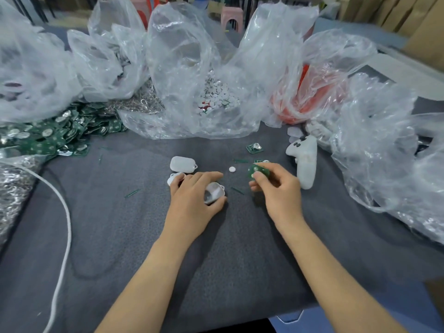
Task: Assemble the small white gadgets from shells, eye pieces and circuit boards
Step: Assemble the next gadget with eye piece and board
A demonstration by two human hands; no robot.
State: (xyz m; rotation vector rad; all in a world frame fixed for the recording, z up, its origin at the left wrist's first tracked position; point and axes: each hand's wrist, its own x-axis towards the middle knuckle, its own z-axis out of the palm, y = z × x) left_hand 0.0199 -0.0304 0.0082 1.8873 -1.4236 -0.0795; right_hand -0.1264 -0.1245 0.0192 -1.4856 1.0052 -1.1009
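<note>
My left hand (194,198) grips an open white shell (214,193) low over the grey table, its hollow side facing right. My right hand (276,186) pinches a round green circuit board (257,171) between thumb and fingers, a short way right of the shell. A closed white shell (183,163) lies just beyond my left hand, and another white shell (173,179) peeks out from behind its fingers. One small white eye piece (231,169) lies between my hands. A loose circuit board (254,148) lies farther back on the right.
A white game controller (304,162) lies right of my right hand. Clear plastic bags (192,68) ring the back and sides, holding white eye pieces (216,94) and red parts (305,97). A heap of green circuit boards (55,135) sits at left. A white cable (64,212) curves along the left.
</note>
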